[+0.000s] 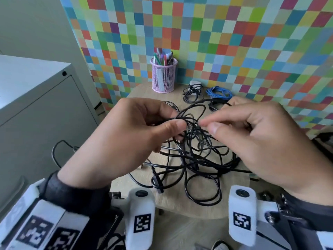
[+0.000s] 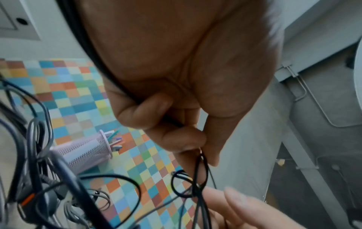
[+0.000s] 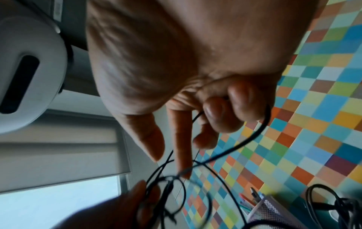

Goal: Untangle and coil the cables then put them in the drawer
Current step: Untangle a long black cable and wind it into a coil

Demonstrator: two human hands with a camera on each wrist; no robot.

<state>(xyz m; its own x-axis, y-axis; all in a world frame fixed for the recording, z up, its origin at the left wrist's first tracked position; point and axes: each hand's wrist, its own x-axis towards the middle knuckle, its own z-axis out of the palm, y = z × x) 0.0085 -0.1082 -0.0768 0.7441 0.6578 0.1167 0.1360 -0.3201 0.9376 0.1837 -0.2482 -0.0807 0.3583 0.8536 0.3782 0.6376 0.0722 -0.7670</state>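
Black cables (image 1: 194, 156) tangled in a heap on round wooden table (image 1: 180, 208), upper loops lifted above it. Left hand (image 1: 126, 141) curled, pinching several strands between thumb and fingers. Right hand (image 1: 252, 138) pinching one strand at thumb and forefinger, other fingers curled round a loop. Blue cable (image 1: 219, 92) coiled behind, near pink mesh pen cup (image 1: 163, 76). Grey drawer cabinet (image 1: 36, 109) at left.
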